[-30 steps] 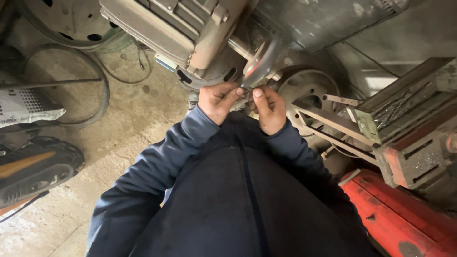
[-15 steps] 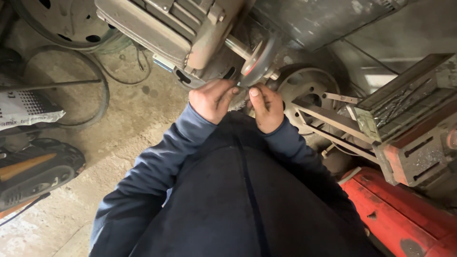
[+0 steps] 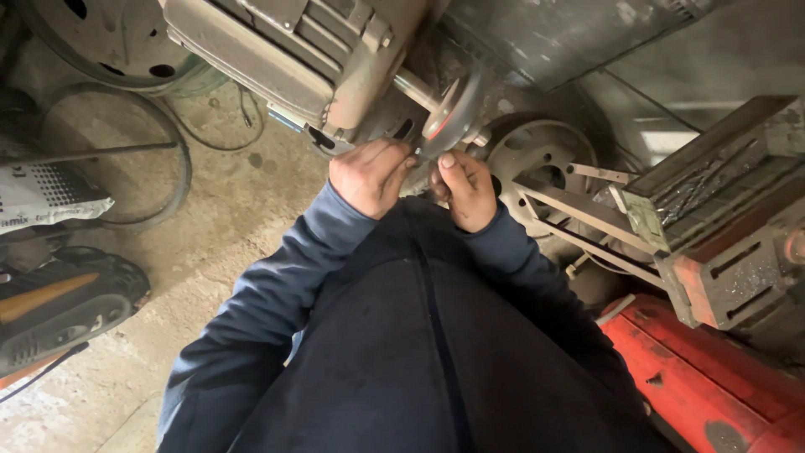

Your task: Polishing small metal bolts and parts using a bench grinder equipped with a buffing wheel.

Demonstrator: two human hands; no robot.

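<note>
A ribbed, grimy metal motor (image 3: 293, 59) hangs overhead; a round, worn pulley wheel (image 3: 453, 113) sits on the shaft at its end. Just below that wheel, the left hand (image 3: 369, 176) and right hand (image 3: 464, 189) curl narrowly together against its rim; whatever they pinch is hidden. Beside the wheel, a spoked steel disc (image 3: 537, 159) is half covered.

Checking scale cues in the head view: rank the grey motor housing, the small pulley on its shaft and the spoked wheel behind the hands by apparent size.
1. Grey motor housing, clearly largest.
2. Spoked wheel, partly hidden, and farther away.
3. Small pulley, smallest, though nearer the camera.
</note>
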